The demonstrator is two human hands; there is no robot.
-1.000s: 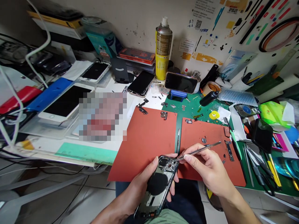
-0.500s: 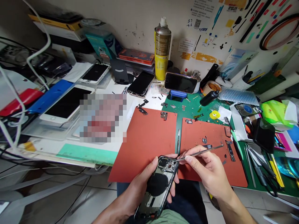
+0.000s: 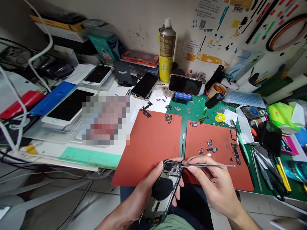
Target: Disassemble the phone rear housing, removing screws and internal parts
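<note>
My left hand [image 3: 150, 185] wraps around an opened phone housing [image 3: 165, 183], tilted over my lap. Its inside faces up, with a dark round pad in the middle and the camera area at the top corner. Between thumb and fingers, my right hand [image 3: 213, 179] pinches slim metal tweezers [image 3: 211, 165]. Their tips reach the housing's upper right edge beside the camera opening; exactly what they touch is too small to make out. The fingers of my left hand show beneath the housing's right side.
Orange-red mats [image 3: 153, 143] carry small phone parts, including a narrow circuit board [image 3: 236, 154]. A thin metal tool [image 3: 183, 145] lies between the mats. Behind stand a spray can [image 3: 166, 51] and a propped phone [image 3: 185, 85]. Pliers and tweezers crowd the right; phones [image 3: 69, 105] lie left.
The tweezers have swung from slanting upward to nearly level, their far end dropping. My right hand has shifted slightly down, uncovering small parts on the right mat. The housing has barely moved.
</note>
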